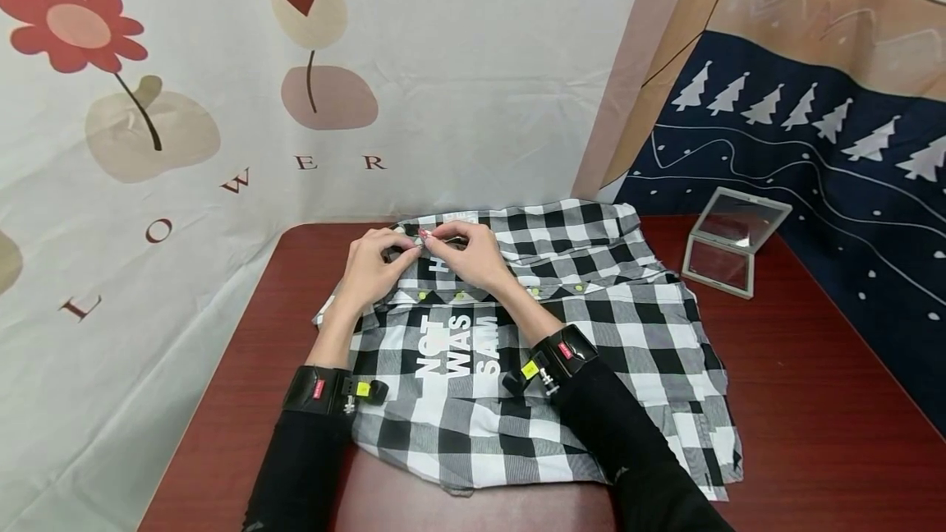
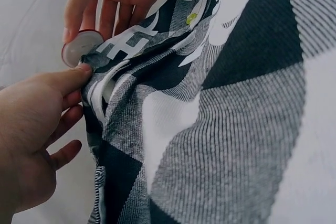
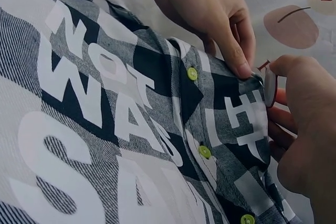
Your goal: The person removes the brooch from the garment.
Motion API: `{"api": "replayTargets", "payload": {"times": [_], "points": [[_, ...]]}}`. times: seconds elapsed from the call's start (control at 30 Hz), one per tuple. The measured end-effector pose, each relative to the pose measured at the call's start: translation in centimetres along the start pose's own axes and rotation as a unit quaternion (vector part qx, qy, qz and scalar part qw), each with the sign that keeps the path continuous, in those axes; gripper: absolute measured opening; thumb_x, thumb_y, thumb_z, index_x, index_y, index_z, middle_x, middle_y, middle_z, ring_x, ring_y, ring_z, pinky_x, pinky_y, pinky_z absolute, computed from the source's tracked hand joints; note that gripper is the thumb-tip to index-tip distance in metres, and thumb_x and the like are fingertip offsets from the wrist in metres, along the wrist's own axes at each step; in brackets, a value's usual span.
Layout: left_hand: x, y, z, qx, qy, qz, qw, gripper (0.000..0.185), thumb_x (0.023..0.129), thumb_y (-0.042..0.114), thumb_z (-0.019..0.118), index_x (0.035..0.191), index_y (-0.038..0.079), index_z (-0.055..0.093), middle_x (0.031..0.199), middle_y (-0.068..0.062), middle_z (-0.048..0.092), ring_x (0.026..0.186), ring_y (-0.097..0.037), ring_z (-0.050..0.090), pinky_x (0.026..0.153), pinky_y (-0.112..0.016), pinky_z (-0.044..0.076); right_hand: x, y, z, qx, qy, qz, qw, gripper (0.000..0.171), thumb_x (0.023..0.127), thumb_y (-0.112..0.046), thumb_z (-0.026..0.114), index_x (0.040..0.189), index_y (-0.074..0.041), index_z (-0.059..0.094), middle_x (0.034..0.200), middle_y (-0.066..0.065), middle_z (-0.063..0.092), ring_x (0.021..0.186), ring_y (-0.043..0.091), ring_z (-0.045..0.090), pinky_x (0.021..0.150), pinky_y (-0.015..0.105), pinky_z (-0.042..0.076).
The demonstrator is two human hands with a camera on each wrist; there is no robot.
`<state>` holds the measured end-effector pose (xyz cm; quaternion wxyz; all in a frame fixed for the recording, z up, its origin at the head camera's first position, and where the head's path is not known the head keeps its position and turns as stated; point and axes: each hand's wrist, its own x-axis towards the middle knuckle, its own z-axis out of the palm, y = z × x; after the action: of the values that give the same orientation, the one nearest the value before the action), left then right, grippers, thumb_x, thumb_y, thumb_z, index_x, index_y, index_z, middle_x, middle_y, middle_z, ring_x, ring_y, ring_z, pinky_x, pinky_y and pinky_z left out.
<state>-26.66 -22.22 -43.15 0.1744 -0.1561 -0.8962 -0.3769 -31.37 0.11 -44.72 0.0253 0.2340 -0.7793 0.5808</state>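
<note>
Cloth this light and limp is sagging wherever I let go, so I am pinching the checked shirt (image 1: 517,327), spread on the worktop (image 1: 798,401), at its collar edge, left hand (image 1: 369,269) and right hand (image 1: 473,253) both in a narrow grip beside a small round tag (image 2: 81,46).

Surface: a dark red-brown table (image 1: 813,401).
Centre: a black-and-white checked shirt (image 1: 628,335) lies spread flat on it, reaching toward 12 o'clock.
2 o'clock: a small folding mirror (image 1: 732,240) stands open, apart from the shirt.
</note>
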Motion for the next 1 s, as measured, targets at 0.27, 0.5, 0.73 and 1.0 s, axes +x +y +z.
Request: {"api": "replayTargets", "payload": {"times": [0.27, 0.5, 0.73, 1.0], "points": [[-0.2, -0.3, -0.4, 0.034, -0.001, 0.005, 0.9994, 0.013, 0.103, 0.015, 0.085, 0.109, 0.004, 0.088, 0.114, -0.017, 0.084, 0.118, -0.041, 0.072, 0.105, -0.058, 0.055, 0.0, 0.2, -0.4, -0.017, 0.04, -0.003, 0.999, 0.025, 0.105, -0.04, 0.08, 0.117, -0.019, 0.087, 0.112, 0.002, 0.086, 0.103, 0.028, 0.081, 0.086, 0.031, 0.062], [-0.3, -0.6, -0.4, 0.068, -0.011, -0.001, 0.9976, 0.016, 0.105, 0.018, 0.083, 0.11, 0.003, 0.088, 0.116, -0.018, 0.084, 0.117, -0.043, 0.072, 0.106, -0.06, 0.054, 0.3, -0.1, -1.0, -0.023, 0.078, -0.01, 0.997, 0.025, 0.105, -0.037, 0.08, 0.116, -0.016, 0.087, 0.112, 0.004, 0.087, 0.111, 0.023, 0.079, 0.099, 0.045, 0.062], [-0.3, -0.5, -0.1, 0.105, -0.025, -0.005, 0.9941, 0.019, 0.107, 0.02, 0.08, 0.113, 0.003, 0.086, 0.121, -0.019, 0.082, 0.119, -0.044, 0.072, 0.106, -0.063, 0.054, -0.2, -1.6, -2.5, -0.017, 0.087, 0.009, 0.996, 0.028, 0.105, -0.043, 0.079, 0.118, -0.019, 0.086, 0.118, 0.002, 0.086, 0.116, 0.021, 0.076, 0.103, 0.052, 0.059], [-0.4, 0.9, -1.0, 0.111, -0.052, -0.028, 0.9921, 0.034, 0.108, 0.024, 0.079, 0.135, 0.003, 0.079, 0.144, -0.021, 0.073, 0.137, -0.046, 0.067, 0.119, -0.067, 0.052, -0.6, -2.6, -4.4, -0.024, 0.082, 0.001, 0.996, 0.029, 0.107, -0.042, 0.077, 0.12, -0.017, 0.085, 0.118, 0.005, 0.085, 0.117, 0.026, 0.075, 0.118, 0.064, 0.053]]}}
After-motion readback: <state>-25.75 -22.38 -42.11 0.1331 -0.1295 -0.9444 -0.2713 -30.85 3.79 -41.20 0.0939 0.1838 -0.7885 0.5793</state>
